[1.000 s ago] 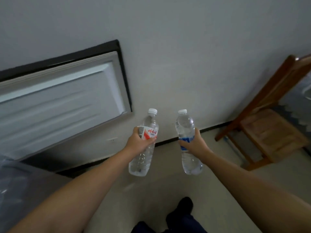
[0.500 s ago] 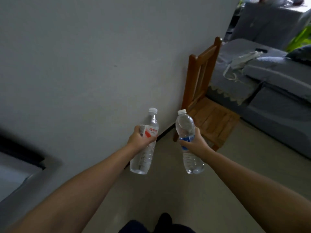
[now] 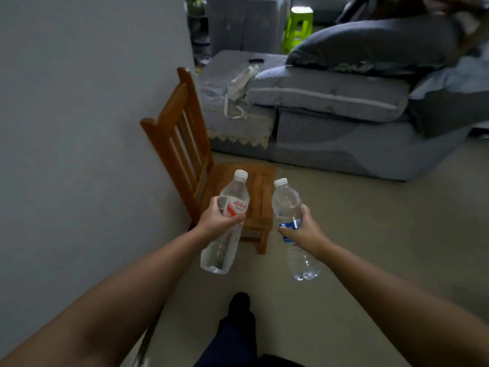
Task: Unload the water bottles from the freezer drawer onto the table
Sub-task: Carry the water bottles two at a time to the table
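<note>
Freezer gone from view: chair (image 3: 185,165) at 12 o'clock, sofa (image 3: 330,123) at 1 now. Left hand (image 3: 219,217) fingers grasp the red-label bottle (image 3: 227,226), right hand (image 3: 304,229) the blue-label bottle (image 3: 293,226); carrying leg underway, no table in sight.

The bottle (image 3: 225,226) under the left-hand fingers (image 3: 239,218) is clear with a white cap and a red-and-white label bearing red script just above them. The bottle (image 3: 295,229) in the right-hand fingers (image 3: 284,230) is clear, white-capped, with a blue label beside them. Beyond the fingers stand an orange-brown slatted chair (image 3: 182,144), a grey sofa (image 3: 330,123) with cream scalloped trim, and a lime-green stool (image 3: 297,27).
</note>
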